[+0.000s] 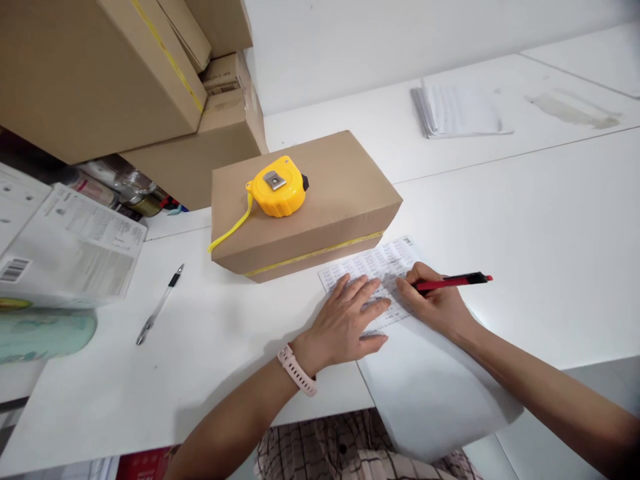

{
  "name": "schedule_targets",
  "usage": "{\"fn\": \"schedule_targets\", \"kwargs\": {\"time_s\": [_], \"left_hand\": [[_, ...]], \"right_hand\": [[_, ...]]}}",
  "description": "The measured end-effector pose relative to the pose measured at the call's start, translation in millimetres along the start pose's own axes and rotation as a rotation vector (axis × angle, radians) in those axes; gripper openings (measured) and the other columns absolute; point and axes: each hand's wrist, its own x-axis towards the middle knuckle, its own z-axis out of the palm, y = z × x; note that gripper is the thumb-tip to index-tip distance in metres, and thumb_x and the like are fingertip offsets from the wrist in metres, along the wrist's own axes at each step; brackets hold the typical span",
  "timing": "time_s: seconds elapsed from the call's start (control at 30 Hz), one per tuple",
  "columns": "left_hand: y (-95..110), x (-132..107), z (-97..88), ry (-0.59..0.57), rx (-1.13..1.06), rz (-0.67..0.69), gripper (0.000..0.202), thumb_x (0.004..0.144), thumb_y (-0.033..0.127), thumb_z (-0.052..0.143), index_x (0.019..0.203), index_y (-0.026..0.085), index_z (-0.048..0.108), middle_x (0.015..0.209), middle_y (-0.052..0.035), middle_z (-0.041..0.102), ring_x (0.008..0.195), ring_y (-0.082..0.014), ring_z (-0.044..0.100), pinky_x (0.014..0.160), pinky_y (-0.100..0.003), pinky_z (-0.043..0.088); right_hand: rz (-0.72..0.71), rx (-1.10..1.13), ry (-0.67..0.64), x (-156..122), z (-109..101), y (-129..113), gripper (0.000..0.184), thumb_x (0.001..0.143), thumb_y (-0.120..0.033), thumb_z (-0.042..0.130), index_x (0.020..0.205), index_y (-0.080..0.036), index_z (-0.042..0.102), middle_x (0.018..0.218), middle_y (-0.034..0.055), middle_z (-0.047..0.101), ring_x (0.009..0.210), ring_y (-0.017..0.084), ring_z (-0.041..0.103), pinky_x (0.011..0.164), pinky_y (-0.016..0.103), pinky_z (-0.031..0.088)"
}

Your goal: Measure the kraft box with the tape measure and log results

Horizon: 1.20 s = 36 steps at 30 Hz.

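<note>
My left hand [347, 325] lies flat with its fingers spread on a printed sheet of paper [440, 393], which hangs over the table's front edge. In my right hand [437, 307] is a red and black pen [460, 281], gripped in a writing hold with its tip hidden by the fingers over the sheet. Just beyond the paper sits a closed cardboard box [340, 177] with a yellow line along its side. On top of it rests a yellow tape measure [279, 187], its yellow strap trailing to the box's left edge.
A clear pen with a black grip [160, 303] lies on the white table [215, 360] at left. Large cardboard boxes [100, 73] are stacked at the back left, above a white printed carton [80, 247]. A stack of papers [460, 110] lies at the back right.
</note>
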Motion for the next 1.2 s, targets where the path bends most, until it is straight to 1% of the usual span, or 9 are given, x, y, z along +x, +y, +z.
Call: {"fn": "schedule_targets", "kwargs": {"time_s": [0.13, 0.27, 0.43, 0.6, 0.7, 0.8, 0.97, 1.1, 1.2], "left_hand": [[-0.9, -0.1, -1.1, 0.001, -0.016, 0.000, 0.056, 0.091, 0.046, 0.064, 0.138, 0.016, 0.055, 0.155, -0.0188, 0.044, 0.145, -0.0358, 0.037, 0.122, -0.057, 0.023], [-1.9, -0.3, -2.1, 0.004, -0.016, 0.002, 0.054, 0.092, 0.046, 0.063, 0.137, 0.017, 0.056, 0.154, -0.0183, 0.045, 0.144, -0.0347, 0.039, 0.121, -0.058, 0.025], [-3.3, 0.5, 1.4, 0.060, -0.019, 0.017, 0.048, 0.091, 0.041, 0.064, 0.132, 0.017, 0.060, 0.149, -0.0181, 0.051, 0.141, -0.0335, 0.044, 0.119, -0.058, 0.030], [-8.9, -1.1, -12.7, 0.467, 0.074, 0.028, 0.027, 0.094, 0.022, 0.052, 0.116, 0.022, 0.067, 0.132, -0.0112, 0.067, 0.128, -0.0270, 0.058, 0.107, -0.050, 0.048], [-11.8, -1.5, -45.3, 0.784, 0.252, -0.011, 0.024, 0.092, 0.020, 0.055, 0.112, 0.025, 0.067, 0.126, -0.0084, 0.070, 0.123, -0.0277, 0.060, 0.104, -0.050, 0.048], [-12.4, 4.8, -90.0, 0.966, 0.366, -0.156, 0.025, 0.090, 0.023, 0.057, 0.114, 0.024, 0.065, 0.132, -0.0098, 0.065, 0.129, -0.0305, 0.054, 0.109, -0.052, 0.042], [-23.0, 26.9, -146.0, 0.851, 0.263, -0.486, 0.055, 0.085, 0.030, 0.066, 0.136, 0.018, 0.050, 0.158, -0.0166, 0.037, 0.148, -0.0318, 0.031, 0.121, -0.050, 0.023], [-42.1, 38.1, -157.3, 0.685, 0.033, -0.663, 0.059, 0.079, 0.036, 0.073, 0.132, 0.020, 0.051, 0.140, -0.0153, 0.055, 0.134, -0.0332, 0.047, 0.113, -0.050, 0.035], [-46.2, 39.5, -156.7, 0.726, 0.013, -0.664, 0.048, 0.077, 0.032, 0.074, 0.121, 0.021, 0.056, 0.129, -0.0129, 0.062, 0.126, -0.0329, 0.053, 0.109, -0.049, 0.038]], "right_hand": [[-0.043, -0.047, 0.189, 8.5, -12.3, 4.2, 0.034, 0.091, -0.046, 0.063, 0.072, -0.024, 0.047, 0.064, -0.0027, 0.046, 0.057, 0.014, 0.040, 0.051, 0.029, 0.032], [-0.149, -0.310, 0.382, 23.7, -39.2, 15.1, 0.017, 0.092, -0.043, 0.061, 0.095, -0.026, 0.062, 0.091, 0.0045, 0.063, 0.075, 0.020, 0.057, 0.066, 0.034, 0.044], [-0.310, -0.645, 0.292, 31.1, -58.8, 30.4, 0.023, 0.095, -0.031, 0.048, 0.107, -0.024, 0.067, 0.101, 0.0124, 0.062, 0.096, 0.029, 0.056, 0.077, 0.042, 0.047], [-0.248, -0.862, 0.261, 35.3, -54.1, 41.6, 0.034, 0.090, -0.015, 0.043, 0.106, -0.023, 0.071, 0.100, 0.0149, 0.064, 0.092, 0.031, 0.052, 0.075, 0.045, 0.045], [-0.251, -0.881, 0.288, 36.6, -52.2, 44.7, 0.041, 0.089, -0.010, 0.040, 0.109, -0.023, 0.073, 0.101, 0.0146, 0.066, 0.092, 0.031, 0.053, 0.077, 0.044, 0.044], [-0.252, -0.815, 0.312, 35.9, -53.9, 45.8, 0.047, 0.088, -0.008, 0.037, 0.120, -0.020, 0.069, 0.101, 0.0142, 0.068, 0.095, 0.031, 0.054, 0.077, 0.043, 0.045], [-0.199, -0.663, 0.347, 36.4, -55.9, 46.5, 0.043, 0.092, -0.015, 0.035, 0.123, -0.017, 0.065, 0.103, 0.0142, 0.070, 0.098, 0.032, 0.055, 0.077, 0.043, 0.045], [-0.191, -0.599, 0.390, 38.6, -54.4, 47.0, 0.038, 0.095, -0.024, 0.035, 0.110, -0.019, 0.070, 0.102, 0.0148, 0.070, 0.099, 0.032, 0.056, 0.078, 0.044, 0.046], [-0.199, -0.551, 0.396, 38.8, -53.5, 45.6, 0.033, 0.092, -0.024, 0.040, 0.101, -0.020, 0.071, 0.101, 0.0151, 0.070, 0.098, 0.032, 0.057, 0.079, 0.045, 0.046]]}}
